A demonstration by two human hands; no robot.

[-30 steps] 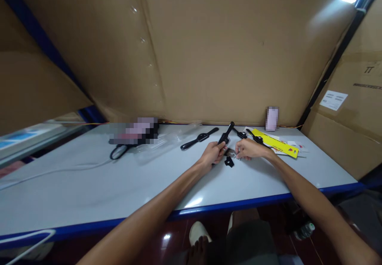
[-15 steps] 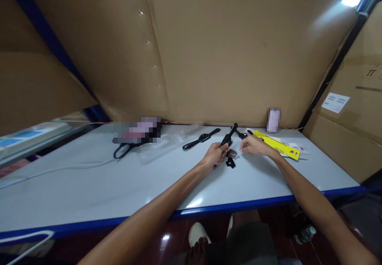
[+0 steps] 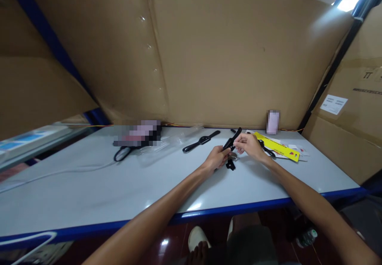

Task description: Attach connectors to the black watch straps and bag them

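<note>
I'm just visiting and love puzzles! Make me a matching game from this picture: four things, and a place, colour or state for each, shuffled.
Things:
1. left hand
2. long card
3. bottle
4. plastic packaging

Descriptions:
A. on the floor
B. see-through, lying on the tabletop
C. holding a black tool
D. mostly bright yellow

Pairs: 1-C, 2-D, 3-A, 4-B

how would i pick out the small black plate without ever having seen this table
Start at the white table with the blue front edge and find the person's left hand. To its right in the picture, slightly lower, lies the plate. It is short and flat, unlike the long-handled black tool in that hand.
</note>
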